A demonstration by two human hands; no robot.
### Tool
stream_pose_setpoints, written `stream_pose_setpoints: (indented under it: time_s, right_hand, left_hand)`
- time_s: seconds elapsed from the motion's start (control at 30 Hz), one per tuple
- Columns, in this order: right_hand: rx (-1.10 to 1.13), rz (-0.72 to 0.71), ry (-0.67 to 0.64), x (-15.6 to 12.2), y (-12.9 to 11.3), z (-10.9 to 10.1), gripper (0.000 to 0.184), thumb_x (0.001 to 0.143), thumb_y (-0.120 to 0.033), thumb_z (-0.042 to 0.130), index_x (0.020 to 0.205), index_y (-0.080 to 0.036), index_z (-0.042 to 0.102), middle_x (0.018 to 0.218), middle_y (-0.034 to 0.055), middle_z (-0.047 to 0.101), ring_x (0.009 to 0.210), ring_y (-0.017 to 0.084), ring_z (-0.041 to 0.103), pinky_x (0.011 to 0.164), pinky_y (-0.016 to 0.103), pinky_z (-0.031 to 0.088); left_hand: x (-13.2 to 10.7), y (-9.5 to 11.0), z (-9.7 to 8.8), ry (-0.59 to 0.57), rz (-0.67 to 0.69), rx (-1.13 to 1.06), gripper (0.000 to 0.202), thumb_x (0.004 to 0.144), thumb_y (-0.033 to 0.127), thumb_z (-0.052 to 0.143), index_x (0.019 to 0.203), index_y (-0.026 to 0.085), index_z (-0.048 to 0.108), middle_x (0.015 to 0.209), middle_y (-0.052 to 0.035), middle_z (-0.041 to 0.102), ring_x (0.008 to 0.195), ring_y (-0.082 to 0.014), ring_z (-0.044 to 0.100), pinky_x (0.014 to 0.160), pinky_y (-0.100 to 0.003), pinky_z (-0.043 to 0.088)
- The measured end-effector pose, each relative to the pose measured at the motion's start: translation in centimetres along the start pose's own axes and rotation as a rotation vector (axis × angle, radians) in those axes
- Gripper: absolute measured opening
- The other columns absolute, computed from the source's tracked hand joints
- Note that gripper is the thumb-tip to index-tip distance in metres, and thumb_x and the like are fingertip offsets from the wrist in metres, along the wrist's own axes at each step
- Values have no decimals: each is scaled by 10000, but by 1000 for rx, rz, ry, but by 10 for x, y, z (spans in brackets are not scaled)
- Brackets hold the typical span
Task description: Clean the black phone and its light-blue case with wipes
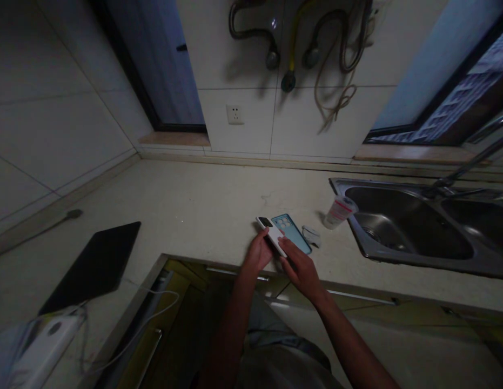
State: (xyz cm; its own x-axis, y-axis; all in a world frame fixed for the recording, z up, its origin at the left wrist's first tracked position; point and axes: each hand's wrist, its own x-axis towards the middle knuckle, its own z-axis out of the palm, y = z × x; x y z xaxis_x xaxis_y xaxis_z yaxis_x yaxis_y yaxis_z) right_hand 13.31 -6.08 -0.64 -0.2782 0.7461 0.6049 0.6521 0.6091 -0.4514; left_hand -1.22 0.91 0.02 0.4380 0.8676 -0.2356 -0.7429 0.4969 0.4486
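A white smartphone (274, 234), its dark camera block toward the far end, is held between both hands above the counter's front edge. My left hand (259, 252) grips it from the left side, the thumb along its edge. The fingers of my right hand (300, 266) close on its lower right part. Just right of the phone a light blue phone case (292, 231) with camera cut-outs lies on the counter. Beside the case is a small crumpled whitish piece (312, 235), too unclear to name.
A clear plastic cup (339, 212) with a red band stands by the double sink (401, 227) at right. On the left are a black flat panel (98, 265), a white device (48, 346) and a white cable (154, 313). Pipes hang on the tiled wall above a socket (235, 114).
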Motion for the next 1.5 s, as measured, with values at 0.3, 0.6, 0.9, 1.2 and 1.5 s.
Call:
stream_pose_setpoints:
  time_s: [0.3, 0.6, 0.9, 1.2, 1.5]
  right_hand:
    - [5, -5, 18, -2, 1, 3, 545, 989, -222, 483, 1519, -274, 371, 1461, 82, 534, 1353, 251, 504, 1095, 476, 486]
    - [36, 12, 15, -3, -1, 2, 545, 989, -215, 494, 1516, -282, 374, 1460, 86, 534, 1361, 251, 493, 1096, 481, 484]
    - [95, 15, 33, -4, 0, 4, 510, 962, -232, 559, 1462, -271, 467, 1422, 93, 576, 1351, 259, 506, 1095, 490, 476]
    - [123, 3, 46, -5, 1, 6, 501, 958, -223, 564, 1450, -277, 484, 1423, 85, 574, 1361, 258, 495, 1104, 496, 467]
    - [130, 36, 61, -3, 2, 4, 466, 973, -240, 530, 1436, -289, 506, 1413, 67, 585, 1332, 255, 528, 1095, 476, 482]
  left_hand:
    - [2, -1, -3, -6, -4, -4, 310, 822, 349, 650, 991, 91, 667, 909, -141, 718, 1059, -287, 640, 1003, -404, 456]
    - [1, -1, -1, -2, -11, 4, 280, 830, 342, 644, 979, 106, 664, 909, -136, 724, 1053, -283, 645, 1006, -407, 456]
    - [0, -2, 0, 32, 6, 41, 284, 805, 337, 664, 953, 95, 677, 871, -130, 727, 1003, -272, 659, 982, -386, 466]
    - [1, -3, -3, 42, 17, 72, 330, 732, 343, 743, 957, 111, 674, 909, -129, 730, 1028, -278, 654, 987, -388, 460]
    - [4, -6, -8, -22, 41, 30, 280, 748, 310, 735, 930, 107, 670, 932, -135, 717, 1070, -278, 634, 1025, -394, 428]
